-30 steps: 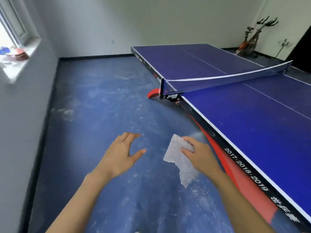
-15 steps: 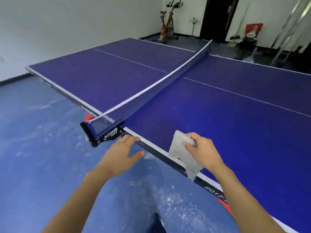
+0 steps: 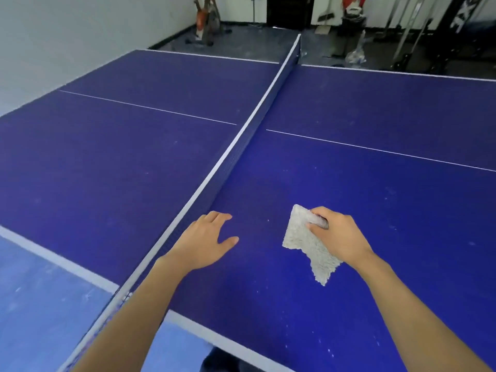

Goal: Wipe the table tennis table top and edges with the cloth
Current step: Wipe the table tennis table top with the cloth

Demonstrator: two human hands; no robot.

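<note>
- Now the right hand (image 3: pixel 336 236) grips a grey cloth (image 3: pixel 302 244), fingers curled round its top edge; the rest hangs over the blue table (image 3: pixel 389 189), right of the net (image 3: pixel 241 146).
- Left hand (image 3: pixel 204 241) is spread, fingers relaxed, holding nothing, just beside the net.
- White specks dot the table near the cloth.

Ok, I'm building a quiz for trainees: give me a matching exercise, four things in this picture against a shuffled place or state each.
Things: 1 cloth; 2 left hand; 3 net; 4 exercise bike.
States: A stretched across the table top; B standing past the far edge; C fingers spread, holding nothing; D gripped by the right hand.
Pairs: 1-D; 2-C; 3-A; 4-B.
</note>
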